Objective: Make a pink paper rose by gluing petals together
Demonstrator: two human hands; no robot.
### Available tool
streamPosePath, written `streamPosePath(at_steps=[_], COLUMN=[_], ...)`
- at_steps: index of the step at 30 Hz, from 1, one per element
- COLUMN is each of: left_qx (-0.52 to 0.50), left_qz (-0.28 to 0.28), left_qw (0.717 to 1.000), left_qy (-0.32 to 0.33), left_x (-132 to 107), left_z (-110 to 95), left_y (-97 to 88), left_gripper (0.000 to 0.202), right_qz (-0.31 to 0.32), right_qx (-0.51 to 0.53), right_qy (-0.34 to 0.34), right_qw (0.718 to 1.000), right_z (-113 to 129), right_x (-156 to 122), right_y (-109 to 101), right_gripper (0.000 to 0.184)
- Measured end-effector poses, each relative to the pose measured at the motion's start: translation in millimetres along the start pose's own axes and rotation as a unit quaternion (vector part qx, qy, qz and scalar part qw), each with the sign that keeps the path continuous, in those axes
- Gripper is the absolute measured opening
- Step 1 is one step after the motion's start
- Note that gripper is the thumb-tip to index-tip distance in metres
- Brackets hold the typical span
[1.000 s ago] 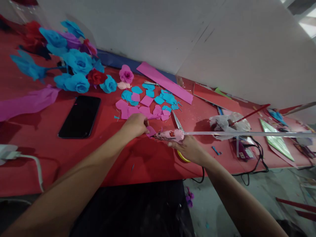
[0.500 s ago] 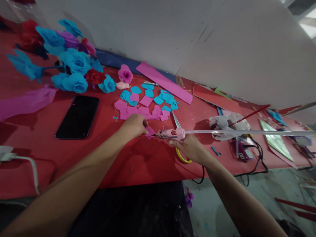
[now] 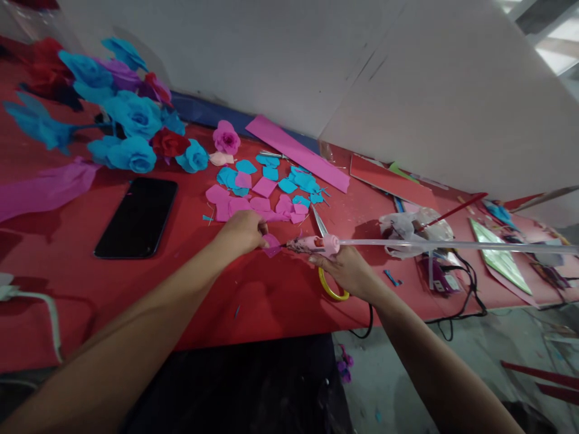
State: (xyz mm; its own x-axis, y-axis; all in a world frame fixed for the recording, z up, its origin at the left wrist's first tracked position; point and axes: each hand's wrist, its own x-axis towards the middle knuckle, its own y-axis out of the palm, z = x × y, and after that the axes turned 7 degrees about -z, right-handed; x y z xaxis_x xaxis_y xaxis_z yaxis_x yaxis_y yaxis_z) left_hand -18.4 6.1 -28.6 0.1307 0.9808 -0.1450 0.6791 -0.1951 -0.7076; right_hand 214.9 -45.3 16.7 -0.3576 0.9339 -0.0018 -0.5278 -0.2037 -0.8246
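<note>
My left hand point(image 3: 242, 232) pinches a small pink paper petal point(image 3: 272, 245) just above the red table point(image 3: 253, 289). My right hand point(image 3: 346, 268) grips a pink hot glue gun point(image 3: 314, 244) whose nozzle points left and touches the petal. A long clear glue stick point(image 3: 452, 245) runs out of the gun's back toward the right. Behind my hands lies a scatter of cut pink and blue paper petals point(image 3: 266, 187).
Yellow-handled scissors point(image 3: 326, 265) lie under my right hand. A black phone point(image 3: 137, 217) rests to the left. Blue, red and pink paper flowers point(image 3: 131, 129) crowd the back left. A pink paper strip point(image 3: 298, 152), crumpled plastic point(image 3: 414, 226) and black cables point(image 3: 465, 289) are toward the right.
Both hands stay almost still, the glue gun tip at the petal. The view has shifted slightly, so everything sits a little to the left.
</note>
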Motion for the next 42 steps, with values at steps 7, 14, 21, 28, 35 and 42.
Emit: streamPosePath(at_steps=[7, 14, 21, 28, 35, 42], left_qx=[0.003, -0.307, -0.460, -0.367, -0.299, -0.266], left_qz=[-0.003, -0.067, -0.126, -0.118, -0.098, -0.158], left_qw=[1.000, 0.947, 0.875, 0.923, 0.943, 0.949], left_qy=[0.007, -0.069, -0.084, 0.016, 0.106, 0.058], left_x=[-1.0, -0.1, -5.0, -8.9, -7.1, -7.7], left_z=[-1.9, 1.1, 0.9, -3.8, -5.4, -6.8], left_y=[-3.7, -13.1, -53.3, -46.6, -34.0, -31.4], left_gripper=[0.010, 0.015, 0.027, 0.017, 0.013, 0.019], right_qz=[-0.009, -0.098, -0.110, -0.106, 0.020, -0.005], right_qx=[-0.088, -0.300, -0.340, -0.161, -0.212, -0.141], right_qy=[-0.059, 0.048, 0.120, -0.166, -0.065, -0.058], right_qw=[0.994, 0.948, 0.926, 0.967, 0.975, 0.988], right_z=[0.8, -58.4, -58.6, 58.1, 92.1, 69.9], right_x=[-4.5, 24.3, 62.4, 77.4, 112.2, 121.5], right_y=[-13.2, -39.2, -37.2, -26.8, -6.7, -30.8], right_gripper=[0.028, 0.029, 0.026, 0.033, 0.022, 0.014])
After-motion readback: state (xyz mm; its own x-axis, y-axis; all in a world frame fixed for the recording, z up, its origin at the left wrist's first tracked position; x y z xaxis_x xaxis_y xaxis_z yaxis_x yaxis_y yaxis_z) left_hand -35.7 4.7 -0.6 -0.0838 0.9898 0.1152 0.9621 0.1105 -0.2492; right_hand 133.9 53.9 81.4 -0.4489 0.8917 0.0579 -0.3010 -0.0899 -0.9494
